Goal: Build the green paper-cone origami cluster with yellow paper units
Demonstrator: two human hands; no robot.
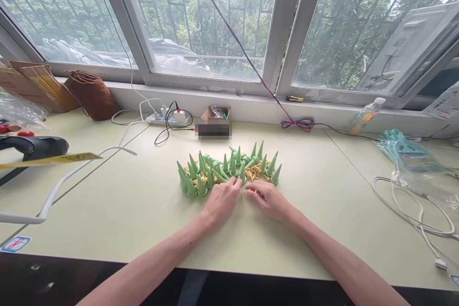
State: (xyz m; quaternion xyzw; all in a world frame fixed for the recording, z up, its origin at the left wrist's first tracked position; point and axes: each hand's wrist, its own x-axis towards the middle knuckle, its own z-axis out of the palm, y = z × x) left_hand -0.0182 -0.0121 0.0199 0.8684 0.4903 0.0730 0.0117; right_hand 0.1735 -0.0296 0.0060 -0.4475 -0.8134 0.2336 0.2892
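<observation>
A person's two bare hands work at the near edge of a cluster of pale green plastic cones on a cream tabletop (304, 244). The left hand (223, 198) is bunched narrow, its fingertips at the lower part of one green cone (243, 172) near the middle of the cluster; whether they grip it is hidden. The right hand (270, 199) is just beside it, thumb and fingers curled close together; I cannot tell whether something small sits between them. Loose tan pegs (254, 172) lie heaped among the cones.

The likeliest mishap is a toppled cone: the cones stand tightly packed, so a knuckle or a sideways pull could tip a neighbour. A sweep through the heap could scatter the pegs, and one so small could slip from a loose pinch.

The cone by the left fingertips stands roughly upright, its long axis near vertical, tip pointing up and wide end down. Most of its neighbours point up too, though a tilted cone (219, 175) just left of it leans well over, its axis closer to the tabletop.
</observation>
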